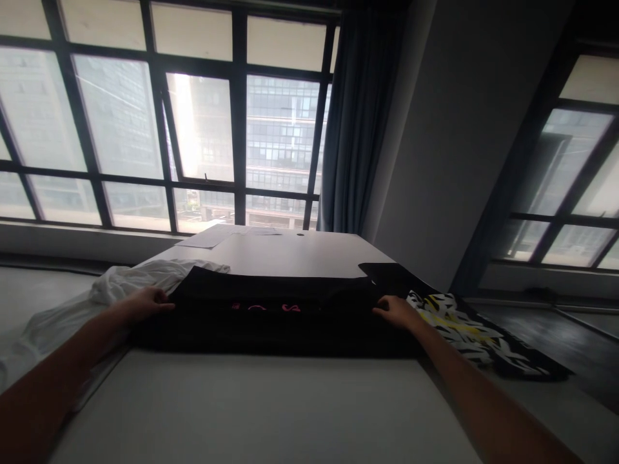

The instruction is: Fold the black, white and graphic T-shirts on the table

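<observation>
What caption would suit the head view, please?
Left hand and right hand hold a black cloth on a white table.

The left hand [151, 303] and right hand [399, 312] pinch opposite ends of a folded black cloth [290, 335], probably a garment, though dimness hides its details; pink print shows along the fold. It lies across a white table [261, 406]. White fabric [130, 283] is bunched at left, a black printed cloth [464, 328] lies at right, and papers [206, 238] rest at the far left, before windows [200, 129].
</observation>
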Motion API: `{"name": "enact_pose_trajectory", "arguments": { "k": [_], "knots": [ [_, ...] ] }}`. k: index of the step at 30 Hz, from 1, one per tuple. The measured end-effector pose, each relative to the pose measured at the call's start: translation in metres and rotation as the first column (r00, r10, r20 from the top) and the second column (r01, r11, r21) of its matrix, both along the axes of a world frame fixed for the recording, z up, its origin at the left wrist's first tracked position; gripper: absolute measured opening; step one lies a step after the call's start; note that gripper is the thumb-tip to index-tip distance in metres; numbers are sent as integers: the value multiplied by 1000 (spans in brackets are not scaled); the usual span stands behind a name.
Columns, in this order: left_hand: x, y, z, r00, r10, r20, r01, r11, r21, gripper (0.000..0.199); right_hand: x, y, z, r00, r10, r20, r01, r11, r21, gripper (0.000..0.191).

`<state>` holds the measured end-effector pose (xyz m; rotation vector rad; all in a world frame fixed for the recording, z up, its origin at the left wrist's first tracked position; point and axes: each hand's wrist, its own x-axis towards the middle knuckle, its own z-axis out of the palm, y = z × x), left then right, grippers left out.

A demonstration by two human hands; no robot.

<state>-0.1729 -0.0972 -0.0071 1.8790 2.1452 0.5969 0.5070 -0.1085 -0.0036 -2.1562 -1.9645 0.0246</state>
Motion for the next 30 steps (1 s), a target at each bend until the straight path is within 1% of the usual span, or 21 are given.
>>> {"name": "enact_pose_trajectory", "arguments": {
  "k": [2, 4, 5, 6, 9, 11, 13, 15, 17, 19, 20, 21, 23, 24, 26, 28, 30],
  "knots": [
    [5, -2, 2, 999, -5, -32, 4, 999, -36, 41, -2, 0, 2, 999, 38, -32, -35, 997, 67, 24],
    [11, -4, 6, 998, -4, -62, 0, 998, -58, 47, -6, -1, 5, 999, 24, -33, -19, 987, 157, 23],
    [14, -5, 7, 997, -1, -82, -4, 998, -61, 49, -9, -2, 6, 1000, -1, -15, 4, 986, 168, 24],
    [17, -6, 8, 994, 4, -107, -11, 998, -64, 49, -11, -4, 7, 999, -33, 14, 30, 989, 145, 25],
    [21, -7, 9, 987, 1, -162, -15, 997, -82, 48, -11, -7, 9, 988, -103, 112, 102, 995, 17, 28],
    [22, -7, 9, 985, 7, -171, -24, 995, -96, 49, -5, -9, 11, 978, -148, 147, 152, 988, -21, 31],
    [23, -8, 9, 986, 9, -169, -27, 994, -102, 54, 3, -10, 14, 969, -187, 163, 199, 978, -60, 39],
    [28, -10, 12, 982, 27, -187, -41, 997, -70, 61, 11, -11, 17, 964, -208, 165, 229, 967, -115, 51],
    [36, -13, 13, 969, 34, -245, -27, 999, 34, 65, 15, -13, 18, 964, -214, 158, 237, 961, -144, 61],
    [46, -13, 12, 946, 18, -324, 39, 985, 168, 65, 12, -14, 17, 975, -173, 138, 190, 975, -115, 61],
    [50, -12, 10, 935, -5, -356, 86, 973, 212, 64, 9, -13, 16, 985, -128, 119, 137, 988, -74, 59],
    [54, -11, 8, 925, -40, -377, 134, 964, 228, 62, 4, -12, 14, 993, -69, 93, 71, 997, -19, 56],
    [58, -7, 1, 912, -118, -393, 212, 956, 205, 61, -8, -7, 10, 998, 50, 33, -52, 994, 96, 53],
    [58, -4, -2, 907, -148, -395, 236, 954, 184, 61, -15, -3, 9, 996, 84, 5, -84, 987, 139, 53],
    [56, -1, -7, 901, -174, -398, 254, 954, 156, 63, -29, 9, 8, 994, 102, -25, -95, 977, 193, 54],
    [53, 1, -9, 902, -167, -399, 242, 959, 146, 64, -41, 24, 12, 994, 109, -10, -104, 970, 220, 53],
    [50, 2, -10, 908, -159, -388, 228, 964, 140, 63, -51, 39, 19, 990, 143, 16, -143, 972, 184, 47]
  ]
}}
